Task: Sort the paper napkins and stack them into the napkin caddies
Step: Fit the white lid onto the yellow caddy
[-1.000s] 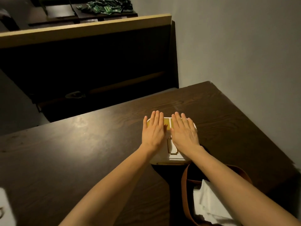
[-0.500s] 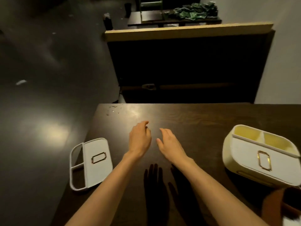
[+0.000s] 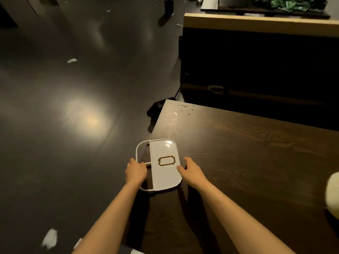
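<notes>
A flat white caddy lid (image 3: 161,165) with a gold label frame lies near the left edge of the dark wooden table (image 3: 247,153). My left hand (image 3: 136,171) grips its left rim at the crossbar. My right hand (image 3: 191,170) touches its right edge with curled fingers. The cream-white napkin caddy (image 3: 333,195) shows only as a sliver at the right border. No napkins are visible on the table.
The table's left edge runs just beside the lid, with dark floor below. Scraps of white paper (image 3: 49,238) lie on the floor. A dark bench with a light wooden top (image 3: 256,22) stands behind the table. Water droplets (image 3: 183,109) sit at the table's far corner.
My view swung left, away from the caddy. Both hands left the caddy, crossed the table and closed in on the white lid, which now sits between them.
</notes>
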